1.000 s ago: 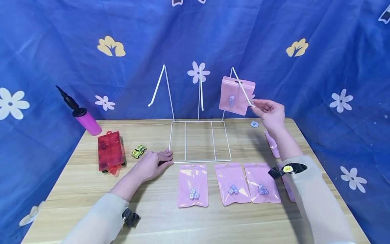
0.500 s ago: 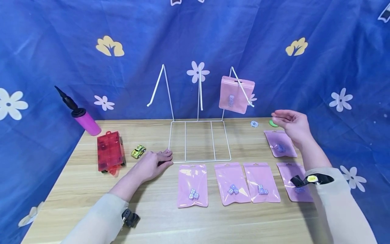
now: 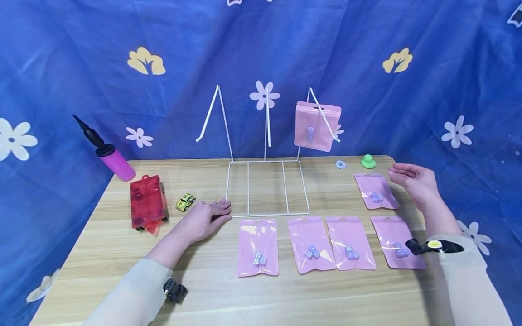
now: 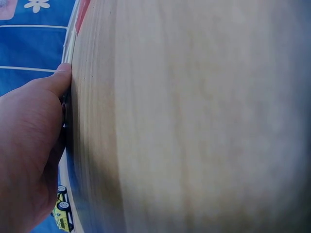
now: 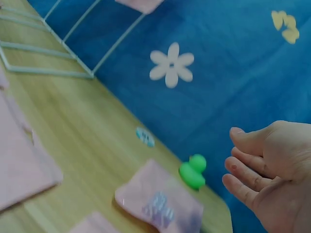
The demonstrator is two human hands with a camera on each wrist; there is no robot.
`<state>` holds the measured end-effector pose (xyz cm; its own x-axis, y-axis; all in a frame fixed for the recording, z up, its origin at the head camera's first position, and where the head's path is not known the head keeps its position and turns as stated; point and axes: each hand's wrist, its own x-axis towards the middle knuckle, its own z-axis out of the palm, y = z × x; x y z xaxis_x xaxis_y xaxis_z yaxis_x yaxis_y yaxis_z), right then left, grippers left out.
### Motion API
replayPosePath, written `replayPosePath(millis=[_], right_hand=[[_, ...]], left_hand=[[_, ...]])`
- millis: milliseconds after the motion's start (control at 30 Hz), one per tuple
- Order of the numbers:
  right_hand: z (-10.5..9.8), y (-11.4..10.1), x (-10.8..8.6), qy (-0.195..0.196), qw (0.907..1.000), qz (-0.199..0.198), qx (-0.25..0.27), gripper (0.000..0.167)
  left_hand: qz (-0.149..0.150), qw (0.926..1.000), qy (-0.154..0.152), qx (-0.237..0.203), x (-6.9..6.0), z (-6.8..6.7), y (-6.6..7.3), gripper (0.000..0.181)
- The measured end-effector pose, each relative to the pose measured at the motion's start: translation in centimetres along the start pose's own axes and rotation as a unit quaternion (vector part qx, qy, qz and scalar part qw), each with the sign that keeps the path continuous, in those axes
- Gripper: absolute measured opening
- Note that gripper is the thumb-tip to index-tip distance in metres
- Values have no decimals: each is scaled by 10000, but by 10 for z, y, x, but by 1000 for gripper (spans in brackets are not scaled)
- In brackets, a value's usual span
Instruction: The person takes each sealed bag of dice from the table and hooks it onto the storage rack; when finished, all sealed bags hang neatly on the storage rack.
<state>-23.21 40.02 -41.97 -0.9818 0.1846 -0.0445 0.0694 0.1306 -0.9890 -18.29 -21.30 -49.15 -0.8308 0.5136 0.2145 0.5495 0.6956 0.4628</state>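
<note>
Right hand (image 3: 415, 183) moved rightward; only head view frames entire hung bag (image 3: 316, 123).

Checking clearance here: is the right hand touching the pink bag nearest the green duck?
Apart. The right wrist view shows it: table and blue cloth are visible between the right hand and the pink bag.

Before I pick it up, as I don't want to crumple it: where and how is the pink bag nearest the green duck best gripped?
Probably pinch the pink bag by its top right corner, with the right hand coming from the right, where it hovers. The bag lies flat, its dice bunched lower down, so that corner looks thin.
</note>
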Motion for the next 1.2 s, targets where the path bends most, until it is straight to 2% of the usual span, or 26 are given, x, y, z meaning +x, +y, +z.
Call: replayPosePath(millis=[100, 233, 400, 533, 633, 833, 900, 1033, 1200], right_hand=[[-5, 12, 3, 36, 9962, 96, -865, 48], [-8, 28, 7, 68, 9795, 332, -1986, 57], [-8, 42, 10, 172, 9600, 898, -2647, 70], [-6, 48, 13, 284, 9448, 1090, -3077, 83], [-2, 51, 15, 398, 9381, 1120, -3253, 80], [5, 52, 16, 531, 9375, 1434, -3125, 76], [7, 51, 16, 560, 9401, 1656, -2926, 75], [7, 52, 15, 589, 9472, 1820, -2575, 62], [3, 57, 16, 622, 9565, 1688, -2296, 52]], left_hand=[[1, 10000, 25, 11, -1, -1, -1, 34], [17, 10000, 44, 22, -1, -3, -1, 33], [48, 10000, 40, 35, 0, -3, 0, 35], [24, 10000, 33, 19, 0, -3, 0, 35], [4, 10000, 14, 0, 0, -3, 1, 36], [-42, 10000, -38, -26, 1, -3, 2, 37], [-47, 10000, -44, -24, 1, -2, 3, 37], [-50, 10000, -34, -19, 1, -2, 3, 37], [-3, 10000, -20, 13, 0, -2, 2, 35]])
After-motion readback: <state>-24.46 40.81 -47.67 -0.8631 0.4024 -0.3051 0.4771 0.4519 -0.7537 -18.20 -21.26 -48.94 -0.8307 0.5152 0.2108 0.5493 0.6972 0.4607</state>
